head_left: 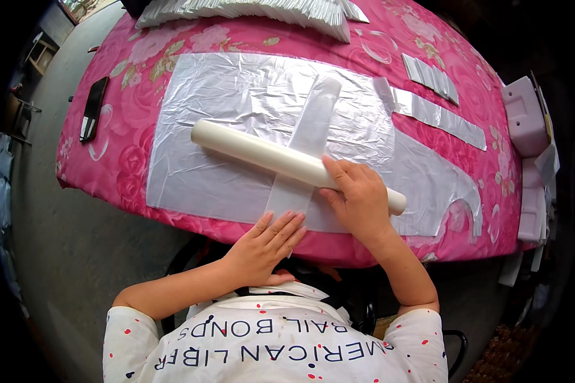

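Note:
A thin, whitish plastic apron [223,83] lies spread and wrinkled on the table, its straps reaching to the right. Across it, at a slant, rests a smooth off-white cylinder [255,150], like a rolling tube. My right hand [361,198] grips this cylinder near its right end, thumb on the near side. Under the cylinder runs a folded pale plastic strip [314,118], from the apron's middle toward me. My left hand [269,246] lies flat at the table's near edge, fingers stretched out over the strip's near end.
Pink flowered cloth [131,159] covers the table. A black phone [94,110] lies at the left. Folded white plastic pieces [249,14] are stacked at the far side, with a smaller folded bundle [430,78] at the right. Pale plastic containers [525,118] stand beyond the right edge.

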`<action>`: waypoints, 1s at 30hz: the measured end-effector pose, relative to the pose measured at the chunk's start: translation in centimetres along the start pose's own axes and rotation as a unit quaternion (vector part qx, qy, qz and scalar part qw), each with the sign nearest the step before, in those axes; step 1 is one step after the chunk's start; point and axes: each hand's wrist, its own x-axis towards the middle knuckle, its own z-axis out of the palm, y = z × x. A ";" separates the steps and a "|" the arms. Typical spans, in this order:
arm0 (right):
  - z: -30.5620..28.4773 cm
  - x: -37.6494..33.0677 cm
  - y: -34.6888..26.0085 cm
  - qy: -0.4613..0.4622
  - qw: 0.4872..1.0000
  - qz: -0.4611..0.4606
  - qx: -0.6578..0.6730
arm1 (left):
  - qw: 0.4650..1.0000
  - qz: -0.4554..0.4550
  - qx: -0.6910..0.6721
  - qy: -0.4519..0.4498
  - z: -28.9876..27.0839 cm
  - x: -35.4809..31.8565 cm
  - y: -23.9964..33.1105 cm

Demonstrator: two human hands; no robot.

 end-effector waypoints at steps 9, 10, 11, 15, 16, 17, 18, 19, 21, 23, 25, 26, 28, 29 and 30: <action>-6.3 -2.9 10.6 0.089 0.941 0.309 -0.110 | 0.995 0.057 -0.079 -0.018 -0.8 0.0 -1.2; -6.5 -3.3 10.2 0.086 0.948 0.291 -0.098 | 0.994 0.073 -0.076 -0.019 -1.1 0.0 -1.7; -6.8 -3.7 9.6 0.083 0.954 0.273 -0.087 | 0.993 0.089 -0.073 -0.019 -1.6 0.2 -2.4; -5.9 -4.2 3.7 0.030 0.995 0.098 0.007 | 0.994 0.090 -0.019 -0.052 -1.9 0.4 -2.9; -5.4 -4.1 2.3 -0.001 0.998 0.066 0.021 | 0.994 0.089 0.002 -0.058 -1.3 0.3 -2.8; -4.9 -3.9 0.8 -0.039 0.998 0.037 0.035 | 0.994 0.080 0.031 -0.061 -0.9 0.2 -2.2; -4.4 -4.0 -0.3 -0.061 0.997 0.009 0.037 | 0.995 0.070 0.045 -0.047 -0.4 0.3 -1.5; -3.7 -3.9 -1.3 -0.066 0.996 0.002 0.053 | 0.996 0.057 0.060 -0.035 0.2 0.4 -0.7; -2.9 -3.5 -1.9 -0.068 0.996 -0.016 0.061 | 0.991 0.052 0.121 0.001 0.9 0.3 0.5; -2.1 -2.4 -1.3 -0.065 0.996 -0.040 0.046 | 0.992 0.044 0.114 -0.009 1.0 0.2 1.0; -1.4 -0.7 -0.3 -0.054 0.997 -0.041 0.047 | 0.991 0.032 0.129 -0.024 1.0 0.2 1.3; -1.2 0.2 0.3 -0.049 0.997 -0.042 0.046 | 0.990 0.030 0.134 -0.025 1.0 0.1 1.4; -0.5 2.5 1.8 -0.032 0.998 -0.044 0.033 | 0.989 0.026 0.146 -0.027 1.2 -0.1 1.6; -0.1 3.8 2.8 -0.025 0.998 -0.047 0.020 | 0.990 0.024 0.141 -0.018 1.3 -0.1 1.6; 0.4 5.0 3.8 -0.018 0.999 -0.049 0.007 | 0.992 0.024 0.126 -0.009 1.6 0.0 1.5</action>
